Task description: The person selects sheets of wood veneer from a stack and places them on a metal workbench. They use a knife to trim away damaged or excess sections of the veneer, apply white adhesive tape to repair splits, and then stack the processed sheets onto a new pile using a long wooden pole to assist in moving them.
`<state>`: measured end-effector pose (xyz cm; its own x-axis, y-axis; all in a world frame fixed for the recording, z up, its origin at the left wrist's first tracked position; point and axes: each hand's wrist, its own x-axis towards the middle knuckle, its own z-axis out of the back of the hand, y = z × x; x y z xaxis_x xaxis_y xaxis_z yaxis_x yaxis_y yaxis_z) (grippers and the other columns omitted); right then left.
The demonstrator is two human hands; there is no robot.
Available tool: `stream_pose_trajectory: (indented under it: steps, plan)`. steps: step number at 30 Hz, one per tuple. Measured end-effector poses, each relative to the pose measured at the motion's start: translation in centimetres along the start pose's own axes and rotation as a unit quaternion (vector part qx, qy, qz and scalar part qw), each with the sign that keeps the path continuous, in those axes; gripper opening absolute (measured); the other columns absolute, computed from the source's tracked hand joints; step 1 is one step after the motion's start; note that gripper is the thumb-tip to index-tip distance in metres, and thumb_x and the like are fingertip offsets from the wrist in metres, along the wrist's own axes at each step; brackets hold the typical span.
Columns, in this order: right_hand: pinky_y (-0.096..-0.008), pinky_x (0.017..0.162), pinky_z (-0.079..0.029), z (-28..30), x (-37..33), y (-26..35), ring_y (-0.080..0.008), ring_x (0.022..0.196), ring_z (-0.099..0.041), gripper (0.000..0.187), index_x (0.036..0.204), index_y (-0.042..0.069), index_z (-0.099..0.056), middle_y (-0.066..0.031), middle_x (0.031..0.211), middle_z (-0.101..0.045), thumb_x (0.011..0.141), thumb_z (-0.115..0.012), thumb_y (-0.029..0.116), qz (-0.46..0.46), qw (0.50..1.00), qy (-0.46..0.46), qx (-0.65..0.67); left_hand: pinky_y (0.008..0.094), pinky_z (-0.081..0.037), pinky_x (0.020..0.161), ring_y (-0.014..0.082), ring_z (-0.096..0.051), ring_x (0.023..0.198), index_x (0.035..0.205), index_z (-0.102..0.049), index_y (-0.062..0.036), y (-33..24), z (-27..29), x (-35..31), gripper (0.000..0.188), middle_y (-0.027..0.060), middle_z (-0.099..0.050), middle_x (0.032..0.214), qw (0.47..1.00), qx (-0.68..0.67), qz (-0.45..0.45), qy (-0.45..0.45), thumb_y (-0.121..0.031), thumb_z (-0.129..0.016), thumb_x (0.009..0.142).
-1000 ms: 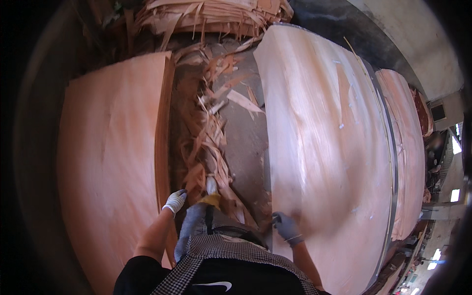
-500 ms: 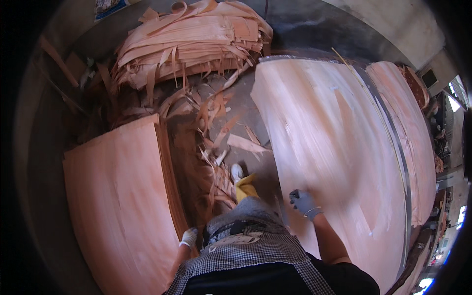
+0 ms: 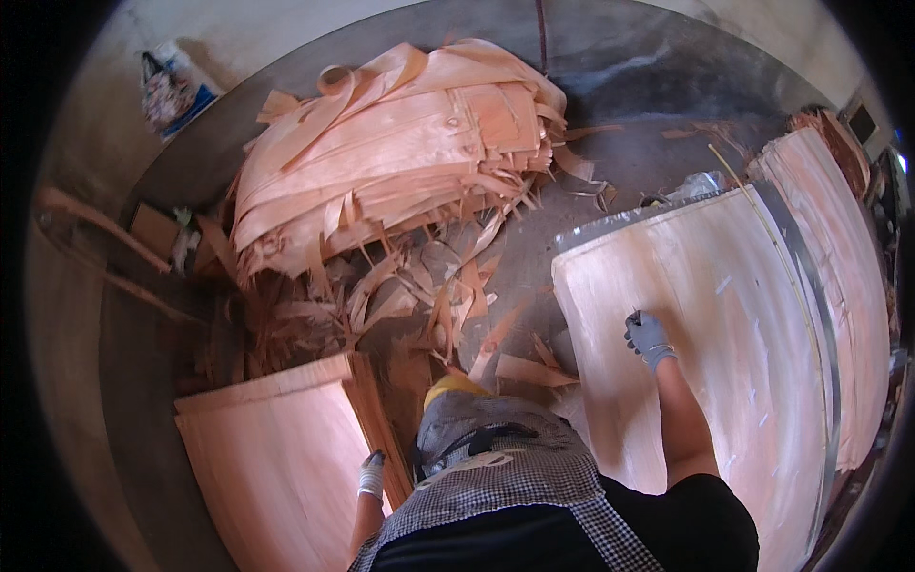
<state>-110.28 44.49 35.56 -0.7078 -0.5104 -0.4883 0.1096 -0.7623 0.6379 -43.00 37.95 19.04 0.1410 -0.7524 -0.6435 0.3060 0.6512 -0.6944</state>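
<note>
My right hand (image 3: 649, 338), in a grey glove, is closed over the broad stack of pale wood veneer sheets (image 3: 696, 286) on the right. A small dark tip shows at its fingers; what it belongs to is too small to make out. My left hand (image 3: 372, 474), in a white and grey glove, is at the right edge of the lower-left veneer stack (image 3: 276, 467). Its fingers are mostly hidden, so I cannot tell whether they grip a sheet. The top sheet there looks brightly lit, with a band of stack at its far end.
A ragged heap of veneer (image 3: 381, 162) stands at the back. Torn veneer strips (image 3: 467, 286) litter the floor between the stacks. A thin yellow strip (image 3: 762, 224) runs along the right stack, beside another veneer stack (image 3: 824, 229). A bag (image 3: 167, 95) hangs on the wall.
The view has shifted, showing more of the back heap and wall. My right hand has moved forward over the right stack. My left hand stays by the left stack's edge.
</note>
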Motion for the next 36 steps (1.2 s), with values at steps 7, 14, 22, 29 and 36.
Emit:
stream_pose_trajectory:
  steps: [7, 14, 22, 29, 36]
  plan:
    - [-0.0346, 0.043, -0.046, -1.7, 10.8, -3.0, -0.0191, 0.047, -0.059, 0.023, 0.078, 0.004, -0.059, -0.0092, 0.064, -0.063, 0.084, -0.052, 0.025, -0.030, 0.988, -0.054, -0.145, 0.0371, -0.050, 0.076, 0.0297, -0.062, 0.089, 0.102, -0.063, -0.0025, -12.7, -2.7, 14.2, 0.031, 0.0157, -0.064, 0.101, 0.701, 0.662, -0.122, 0.236, -0.026, -0.055, 0.082]
    - [-0.0495, 0.065, -0.048, -4.4, 8.9, -1.3, -0.0399, 0.074, -0.060, 0.031, 0.085, 0.009, -0.061, -0.0208, 0.079, -0.063, 0.088, -0.045, 0.036, -0.078, 0.949, -0.226, -0.208, 0.0406, -0.049, 0.079, 0.0363, -0.060, 0.093, 0.100, -0.063, -0.0014, -41.8, -18.0, 38.8, 0.035, 0.0194, -0.063, 0.102, 0.452, 0.785, -0.342, 0.248, -0.031, -0.053, 0.083]
    - [-0.0475, 0.062, -0.048, -5.7, 8.4, 2.3, -0.0373, 0.073, -0.062, 0.018, 0.093, 0.009, -0.056, -0.0190, 0.077, -0.063, 0.088, -0.049, 0.025, -0.183, 0.933, -0.255, -0.175, 0.0312, -0.047, 0.081, 0.0231, -0.060, 0.087, 0.106, -0.062, -0.0012, -69.5, -58.3, 43.0, 0.036, 0.0150, -0.065, 0.096, 0.712, 0.413, -0.374, 0.427, -0.030, -0.047, 0.090]
    - [-0.0441, 0.063, -0.051, -4.6, 7.5, 4.6, -0.0345, 0.074, -0.064, 0.018, 0.097, 0.012, -0.058, -0.0171, 0.081, -0.064, 0.088, -0.049, 0.025, -0.271, 0.924, -0.220, -0.155, 0.0276, -0.045, 0.084, 0.0182, -0.057, 0.093, 0.111, -0.060, -0.0031, -69.0, -80.5, 25.0, 0.030, 0.0096, -0.063, 0.100, 0.550, 0.428, -0.279, 0.661, -0.021, -0.052, 0.088]
    - [-0.0438, 0.064, -0.051, -5.4, 10.4, 10.5, -0.0326, 0.074, -0.064, 0.016, 0.090, 0.010, -0.059, -0.0153, 0.082, -0.063, 0.087, -0.046, 0.019, -0.540, 0.789, -0.286, -0.064, 0.0338, -0.043, 0.089, 0.0299, -0.057, 0.101, 0.115, -0.056, -0.0025, -67.6, -93.2, 15.8, 0.035, 0.0189, -0.060, 0.109, 0.234, 0.516, -0.409, 0.715, -0.021, -0.054, 0.085]
